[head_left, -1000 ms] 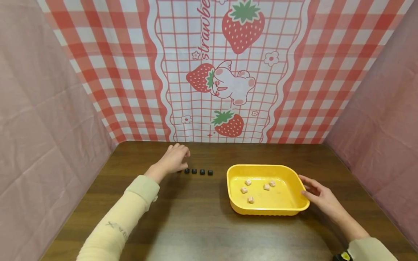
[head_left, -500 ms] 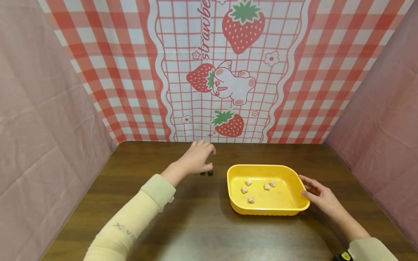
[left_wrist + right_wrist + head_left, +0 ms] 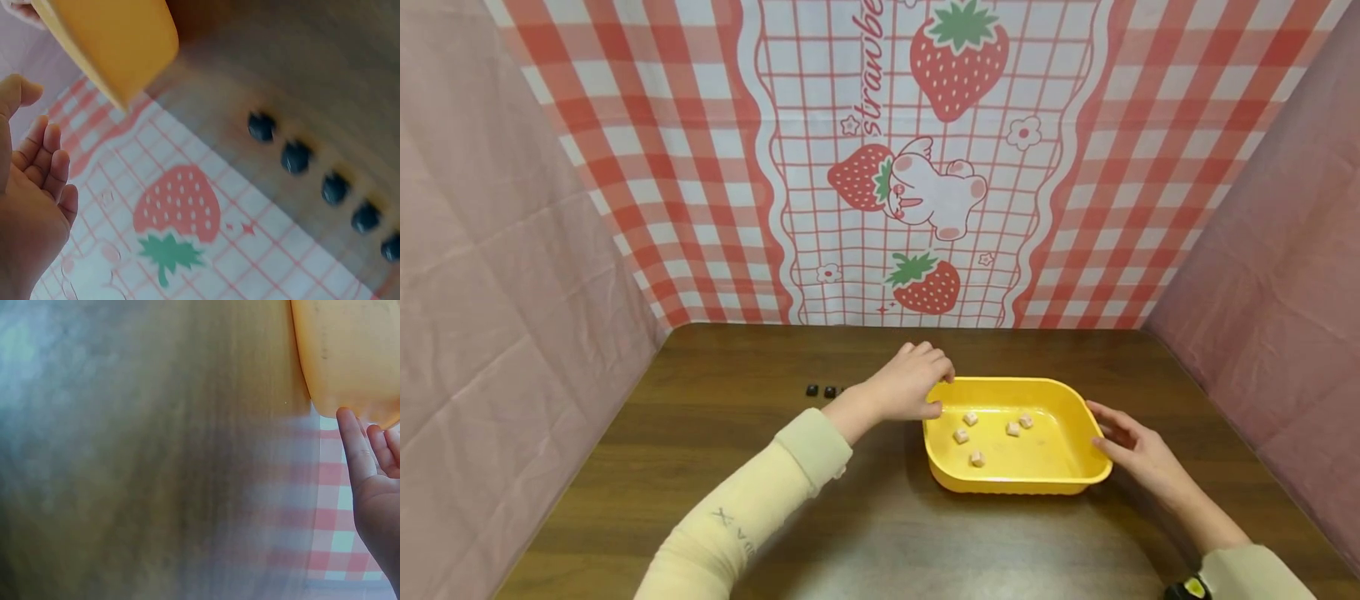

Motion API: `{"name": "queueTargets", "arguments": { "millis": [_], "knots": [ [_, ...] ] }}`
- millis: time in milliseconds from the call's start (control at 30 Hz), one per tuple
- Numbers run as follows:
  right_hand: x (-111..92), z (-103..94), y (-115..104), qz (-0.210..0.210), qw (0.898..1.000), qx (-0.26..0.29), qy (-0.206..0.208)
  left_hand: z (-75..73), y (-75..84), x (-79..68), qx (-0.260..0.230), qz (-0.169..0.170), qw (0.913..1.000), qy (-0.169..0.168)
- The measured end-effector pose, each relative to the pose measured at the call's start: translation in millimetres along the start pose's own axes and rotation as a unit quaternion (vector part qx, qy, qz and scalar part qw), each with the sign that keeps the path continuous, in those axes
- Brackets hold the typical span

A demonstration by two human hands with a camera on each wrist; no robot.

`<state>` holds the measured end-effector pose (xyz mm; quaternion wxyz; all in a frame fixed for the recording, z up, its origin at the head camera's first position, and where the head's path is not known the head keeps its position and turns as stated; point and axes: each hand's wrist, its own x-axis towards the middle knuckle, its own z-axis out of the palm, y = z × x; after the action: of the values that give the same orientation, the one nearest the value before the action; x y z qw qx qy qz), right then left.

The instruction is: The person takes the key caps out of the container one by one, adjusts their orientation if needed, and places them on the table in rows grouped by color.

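Left grip (image 3: 906, 385) hangs at the left rim of the yellow tub (image 3: 1022, 482), thumb and loosely bent fingers well parted, nothing held; whether it touches the rim I cannot tell. Right grip (image 3: 1138, 457) lays relaxed fingers against the tub's right end, thumb tip at the rim, seemingly steadying rather than clasping it.

One tub, set on the surface (image 3: 1000, 550), looks like light, fairly stiff, glossy plastic, perhaps slippery; its rim at either short end should give the best hold. Inside lie five pale cubes (image 3: 977, 458), probably light, hard and not fragile; a fingertip pinch on opposite sides would suit each. Left of the tub, five dark cubes (image 3: 295, 157) form a row on the surface, likely just as light and hard, and pinched the same way. One checked cloth (image 3: 700, 208) hangs behind.
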<state>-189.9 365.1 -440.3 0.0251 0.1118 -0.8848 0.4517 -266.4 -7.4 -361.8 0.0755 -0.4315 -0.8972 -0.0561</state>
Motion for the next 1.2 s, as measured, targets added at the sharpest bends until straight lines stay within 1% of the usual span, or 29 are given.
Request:
{"name": "queueTargets", "arguments": {
  "millis": [200, 433, 600, 733, 900, 1200],
  "knots": [
    [0.3, -0.1, -0.4, -0.004, 1.000, 0.004, -0.002, 14.9, 19.9, 12.7, 0.002, 0.021, 0.9992, -0.034],
    [0.6, 0.7, 1.5, -0.004, 1.000, 0.001, -0.003, 29.9, 40.5, 23.2, 0.034, 0.049, 0.9964, -0.061],
    [1.2, 0.7, 2.2, -0.006, 1.000, 0.002, -0.007, 42.0, 51.1, 29.8, 0.047, 0.055, 0.9928, -0.096],
    [1.4, 0.5, 2.1, -0.008, 1.000, 0.000, -0.007, 50.1, 56.5, 33.6, 0.072, 0.065, 0.9889, -0.112],
    [1.0, 0.7, 2.5, -0.006, 1.000, -0.001, -0.006, 57.8, 61.3, 35.3, 0.104, 0.075, 0.9849, -0.117],
    [1.2, 0.7, 2.0, 0.001, 1.000, 0.013, 0.002, 67.4, 61.8, 34.6, 0.121, 0.086, 0.9809, -0.125]
  ]
}}
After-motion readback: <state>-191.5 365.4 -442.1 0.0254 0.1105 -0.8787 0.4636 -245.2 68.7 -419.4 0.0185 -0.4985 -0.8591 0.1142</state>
